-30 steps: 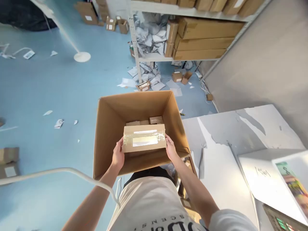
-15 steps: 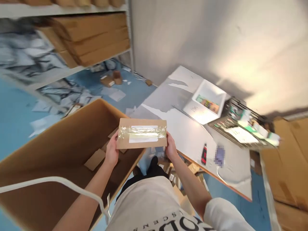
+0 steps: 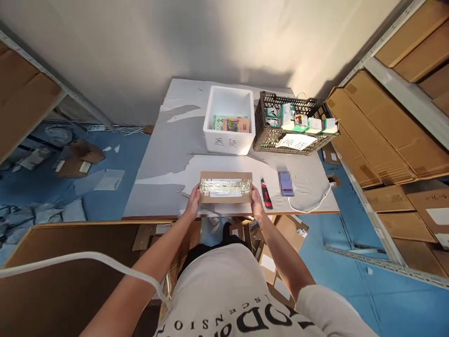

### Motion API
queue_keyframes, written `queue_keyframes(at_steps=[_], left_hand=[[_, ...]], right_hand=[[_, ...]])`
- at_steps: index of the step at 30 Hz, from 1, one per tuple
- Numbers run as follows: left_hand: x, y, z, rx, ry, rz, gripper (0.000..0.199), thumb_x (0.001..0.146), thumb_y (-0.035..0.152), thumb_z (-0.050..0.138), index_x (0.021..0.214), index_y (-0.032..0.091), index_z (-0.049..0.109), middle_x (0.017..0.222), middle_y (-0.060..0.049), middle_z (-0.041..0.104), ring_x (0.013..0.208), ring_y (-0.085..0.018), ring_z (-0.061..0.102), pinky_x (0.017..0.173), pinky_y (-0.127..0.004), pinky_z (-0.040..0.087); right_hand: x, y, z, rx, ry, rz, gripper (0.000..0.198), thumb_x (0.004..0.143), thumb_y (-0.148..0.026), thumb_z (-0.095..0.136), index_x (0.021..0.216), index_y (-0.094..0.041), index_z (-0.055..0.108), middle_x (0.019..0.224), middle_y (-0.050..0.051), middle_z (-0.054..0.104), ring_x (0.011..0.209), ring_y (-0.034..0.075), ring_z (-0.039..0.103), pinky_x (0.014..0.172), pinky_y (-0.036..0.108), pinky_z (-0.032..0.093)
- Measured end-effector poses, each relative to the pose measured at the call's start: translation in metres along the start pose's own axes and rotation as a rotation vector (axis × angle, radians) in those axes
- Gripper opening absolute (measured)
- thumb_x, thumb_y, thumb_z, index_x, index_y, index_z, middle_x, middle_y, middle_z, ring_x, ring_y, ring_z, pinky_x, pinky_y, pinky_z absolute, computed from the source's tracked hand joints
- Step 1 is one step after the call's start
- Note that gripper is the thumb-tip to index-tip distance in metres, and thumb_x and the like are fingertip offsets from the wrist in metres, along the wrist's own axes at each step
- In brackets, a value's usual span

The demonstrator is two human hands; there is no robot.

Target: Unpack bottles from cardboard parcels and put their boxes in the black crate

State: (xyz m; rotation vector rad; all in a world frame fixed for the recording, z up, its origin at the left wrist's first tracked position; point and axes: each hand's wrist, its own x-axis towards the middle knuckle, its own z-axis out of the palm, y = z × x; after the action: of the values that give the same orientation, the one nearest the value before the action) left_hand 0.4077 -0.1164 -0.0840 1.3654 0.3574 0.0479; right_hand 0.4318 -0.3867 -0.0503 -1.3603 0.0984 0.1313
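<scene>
Between my two hands is a small brown cardboard box (image 3: 226, 199), with a white label under shiny clear tape on its top. My left hand (image 3: 193, 202) grips its left end and my right hand (image 3: 257, 204) its right end, fingers closed on the sides. The box is at the front edge of the table (image 3: 157, 159); whether it rests on the surface or is held just above I cannot tell. Right of my right hand lies a red and black utility knife (image 3: 266, 194). Beyond it is a blurred purple phone (image 3: 286, 183) with a white cable.
A white foam bin (image 3: 228, 142) holding small packs stands at the table's back, beside a black plastic crate (image 3: 257, 135) of small boxes. A large open carton (image 3: 70, 281) stands at lower left. Shelves with cartons (image 3: 382, 126) rise at right. Opened boxes (image 3: 286, 234) lie under the table.
My view and body have turned right, from the large carton toward the table. The cardboard box has come along in both hands and is now over the table's front edge.
</scene>
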Motion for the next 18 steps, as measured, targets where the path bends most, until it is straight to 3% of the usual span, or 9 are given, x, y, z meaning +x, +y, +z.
queue_keyframes(at_steps=[4, 11, 15, 18], left_hand=[[0.013, -0.009, 0.004, 0.076, 0.002, -0.034, 0.077, 0.074, 0.069, 0.057, 0.133, 0.021, 0.048, 0.142, -0.010, 0.049, 0.132, -0.028, 0.042, 0.109, -0.038, 0.034], [0.010, 0.000, 0.004, 0.184, -0.002, -0.074, 0.071, 0.075, 0.060, 0.064, 0.136, 0.027, 0.047, 0.148, -0.005, 0.041, 0.140, -0.028, 0.031, 0.116, -0.037, 0.025], [0.010, -0.007, -0.017, 0.125, -0.125, -0.085, 0.078, 0.067, 0.057, 0.071, 0.135, 0.024, 0.049, 0.148, -0.008, 0.040, 0.141, -0.029, 0.028, 0.116, -0.039, 0.025], [0.012, -0.012, -0.040, 0.191, -0.184, -0.134, 0.091, 0.054, 0.048, 0.082, 0.134, 0.020, 0.050, 0.145, -0.015, 0.043, 0.140, -0.034, 0.030, 0.115, -0.046, 0.024]], right_hand=[[0.011, 0.018, -0.009, 0.028, -0.025, 0.043, 0.070, 0.078, -0.069, 0.050, 0.130, -0.023, 0.051, 0.132, 0.006, 0.058, 0.124, 0.021, 0.051, 0.107, 0.039, 0.037], [0.013, 0.040, -0.012, 0.072, 0.008, 0.101, 0.078, 0.074, -0.074, 0.051, 0.135, -0.025, 0.047, 0.143, 0.007, 0.048, 0.130, 0.021, 0.047, 0.108, 0.042, 0.036], [0.003, 0.057, -0.028, 0.017, 0.215, 0.256, 0.076, 0.070, -0.075, 0.051, 0.129, -0.028, 0.054, 0.145, 0.009, 0.044, 0.133, 0.024, 0.043, 0.110, 0.048, 0.032], [-0.007, 0.067, -0.044, -0.019, 0.239, 0.283, 0.071, 0.057, -0.057, 0.073, 0.120, -0.028, 0.060, 0.141, 0.012, 0.048, 0.129, 0.029, 0.047, 0.110, 0.052, 0.029]])
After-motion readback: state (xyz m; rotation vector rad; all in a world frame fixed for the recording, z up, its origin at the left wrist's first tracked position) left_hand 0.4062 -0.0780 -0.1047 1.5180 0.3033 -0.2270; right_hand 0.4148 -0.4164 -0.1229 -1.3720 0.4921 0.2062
